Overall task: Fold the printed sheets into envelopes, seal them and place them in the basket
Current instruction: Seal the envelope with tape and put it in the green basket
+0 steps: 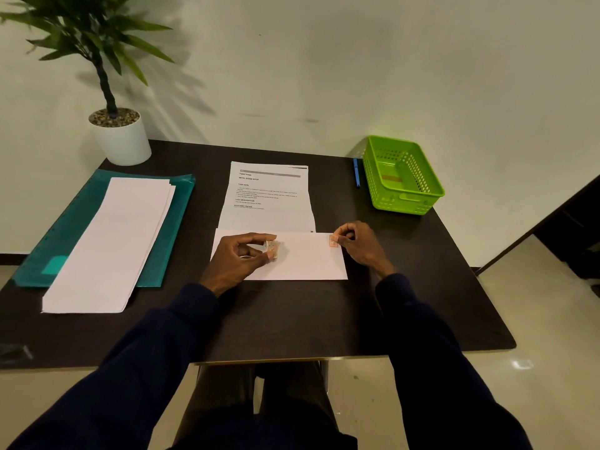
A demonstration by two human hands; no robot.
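- While the envelope (292,258) lies flat on the table (292,319), just in front of the printed sheet (269,196), the sealing step seems to be in hand.
- Left hand (240,258), curled almost closed, pinches a small stack of stickers (272,249) over the envelope's left part.
- Right hand (360,245), fingers nearly closed, presses one sticker (333,241) on the envelope's upper right corner.
- Next, I think, the sticker must be rubbed down flat; afterwards the envelope goes to the green basket (402,177), far right of the envelope.
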